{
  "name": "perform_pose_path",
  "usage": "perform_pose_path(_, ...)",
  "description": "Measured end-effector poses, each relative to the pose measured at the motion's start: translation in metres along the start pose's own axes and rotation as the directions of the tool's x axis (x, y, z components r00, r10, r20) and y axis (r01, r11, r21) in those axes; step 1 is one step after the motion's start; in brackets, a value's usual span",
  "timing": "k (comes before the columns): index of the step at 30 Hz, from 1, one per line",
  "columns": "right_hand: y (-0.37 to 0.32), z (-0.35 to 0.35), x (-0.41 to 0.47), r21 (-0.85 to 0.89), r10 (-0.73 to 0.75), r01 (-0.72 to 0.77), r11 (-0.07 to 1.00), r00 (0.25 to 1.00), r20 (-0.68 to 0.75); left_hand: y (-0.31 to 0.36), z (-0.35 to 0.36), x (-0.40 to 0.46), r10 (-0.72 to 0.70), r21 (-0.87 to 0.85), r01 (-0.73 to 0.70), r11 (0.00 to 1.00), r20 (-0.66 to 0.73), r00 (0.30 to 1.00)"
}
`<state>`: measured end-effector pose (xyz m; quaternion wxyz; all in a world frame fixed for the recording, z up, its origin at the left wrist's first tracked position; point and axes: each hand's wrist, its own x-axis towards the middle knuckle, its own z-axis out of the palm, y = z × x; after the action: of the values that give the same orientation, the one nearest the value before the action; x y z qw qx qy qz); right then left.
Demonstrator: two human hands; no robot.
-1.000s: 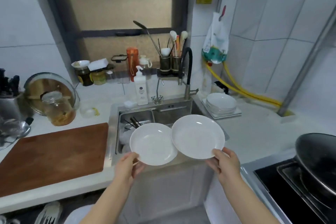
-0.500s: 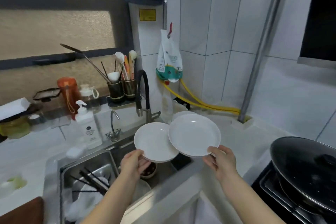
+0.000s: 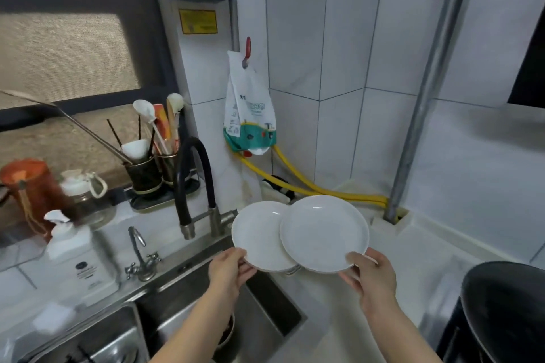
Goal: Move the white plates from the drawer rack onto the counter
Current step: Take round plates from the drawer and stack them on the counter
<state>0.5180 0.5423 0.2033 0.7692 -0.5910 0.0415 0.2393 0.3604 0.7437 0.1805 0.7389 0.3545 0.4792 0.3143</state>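
I hold two white plates in the air above the right end of the sink. My left hand [image 3: 229, 270] grips the near rim of the left white plate [image 3: 256, 239]. My right hand [image 3: 372, 277] grips the near rim of the right white plate [image 3: 324, 233], which overlaps the left one's right edge. Both plates are tilted a little toward me. Under them lies the white counter [image 3: 418, 268] right of the sink. The stack of plates seen earlier on that counter is hidden behind the held plates. The drawer rack is out of view.
A steel sink [image 3: 182, 312] with a black hose faucet [image 3: 193, 183] sits to the left. A dark wok [image 3: 507, 309] stands at the right. Yellow hoses [image 3: 318, 188] and a metal pipe [image 3: 424, 115] run along the back corner. A soap dispenser [image 3: 78, 256] and utensil holders [image 3: 150, 174] stand behind the sink.
Both hands have carried the plates to the right and farther back, from over the sink toward the right counter. The view has swung to the right with them.
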Motion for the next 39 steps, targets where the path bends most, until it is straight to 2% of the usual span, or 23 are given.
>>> perform_pose_path(4, -0.005, 0.012, 0.039, -0.003, -0.004, 0.004, 1.0, 1.0, 0.017, -0.004, 0.034, 0.038, -0.023, 0.038, 0.026, 0.999, -0.065, 0.998)
perform_pose_path(9, -0.006, 0.023, 0.074, 0.018, 0.005, -0.005, 1.0, 0.999, 0.039, -0.015, 0.059, 0.072, 0.017, 0.159, 0.005, 0.987, -0.139, 0.99)
perform_pose_path(16, 0.002, 0.03, 0.106, -0.007, 0.047, -0.046, 0.999, 0.997, 0.061, -0.021, 0.077, 0.099, 0.021, 0.172, 0.015, 0.985, -0.208, 0.978)
perform_pose_path(25, 0.008, 0.04, 0.123, -0.006, 0.087, -0.087, 0.996, 0.996, 0.018, -0.027, 0.093, 0.124, -0.004, 0.235, 0.048, 0.971, -0.181, 0.983)
perform_pose_path(31, 0.012, 0.049, 0.13, -0.027, 0.089, -0.089, 0.996, 0.996, -0.015, -0.022, 0.097, 0.142, 0.051, 0.308, 0.015, 0.951, -0.203, 0.978)
perform_pose_path(39, 0.022, 0.063, 0.133, -0.051, 0.104, -0.104, 0.993, 0.994, -0.02, -0.019, 0.092, 0.156, 0.046, 0.379, 0.028, 0.925, -0.184, 0.982)
